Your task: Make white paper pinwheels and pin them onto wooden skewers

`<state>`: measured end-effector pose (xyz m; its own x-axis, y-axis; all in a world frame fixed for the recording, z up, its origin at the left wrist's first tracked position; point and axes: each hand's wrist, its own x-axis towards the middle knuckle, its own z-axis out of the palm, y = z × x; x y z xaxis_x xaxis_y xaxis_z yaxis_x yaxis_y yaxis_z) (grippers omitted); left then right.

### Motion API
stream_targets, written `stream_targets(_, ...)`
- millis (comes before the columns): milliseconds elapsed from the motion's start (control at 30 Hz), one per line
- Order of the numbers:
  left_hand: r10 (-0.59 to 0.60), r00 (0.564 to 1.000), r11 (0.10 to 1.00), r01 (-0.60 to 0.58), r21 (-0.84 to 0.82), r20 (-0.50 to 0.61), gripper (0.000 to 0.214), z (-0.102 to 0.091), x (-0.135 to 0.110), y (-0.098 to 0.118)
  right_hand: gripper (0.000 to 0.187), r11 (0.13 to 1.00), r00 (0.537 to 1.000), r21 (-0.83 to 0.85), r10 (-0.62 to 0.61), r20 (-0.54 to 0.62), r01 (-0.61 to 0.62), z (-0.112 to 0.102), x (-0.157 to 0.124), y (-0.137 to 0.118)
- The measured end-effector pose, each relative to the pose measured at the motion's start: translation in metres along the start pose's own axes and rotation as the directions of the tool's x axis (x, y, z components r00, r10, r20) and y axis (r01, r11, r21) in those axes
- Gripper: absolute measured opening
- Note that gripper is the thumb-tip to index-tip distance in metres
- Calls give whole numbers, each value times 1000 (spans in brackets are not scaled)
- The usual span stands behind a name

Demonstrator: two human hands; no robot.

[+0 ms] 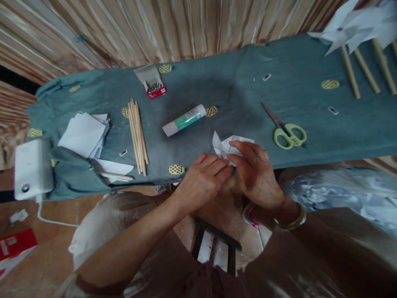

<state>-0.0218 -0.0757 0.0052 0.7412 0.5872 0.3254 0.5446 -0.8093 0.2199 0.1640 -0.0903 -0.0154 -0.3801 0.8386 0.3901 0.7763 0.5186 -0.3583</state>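
Note:
A folded white paper piece (221, 145) with raised points lies at the table's front edge, between my hands. My left hand (206, 176) has its fingers closed on the near side of this paper, partly hiding it. From the right, my right hand (256, 174) grips the same paper between thumb and curled fingers. Beyond the paper lies a glue stick (185, 120) with a green label and white cap. Scissors (285, 131) with light green handles rest to the right of my right hand, blades pointing away.
A bundle of wooden sticks (138, 136), a paper stack (85, 133) and an open red box (154, 87) of small metal pieces lie left. Paper pinwheels (341, 31) on sticks lie far right. A white device (33, 169) with a cable sits at the left edge.

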Motion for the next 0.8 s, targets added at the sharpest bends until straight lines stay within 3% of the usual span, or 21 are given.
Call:
stream_targets(267,-19,1000,1000,19,4,-6,17,5,3,-2,25,999,998,-41,-25,-56,23,3,3,1)
stream_targets(533,-15,999,1000,15,8,-48,18,4,0,-5,32,982,989,163,112,-94,-96,-14,8,9)
stream_targets(800,-53,997,997,56,58,-53,18,-1,0,-18,31,956,970,188,238,-44,-226,-17,15,21)
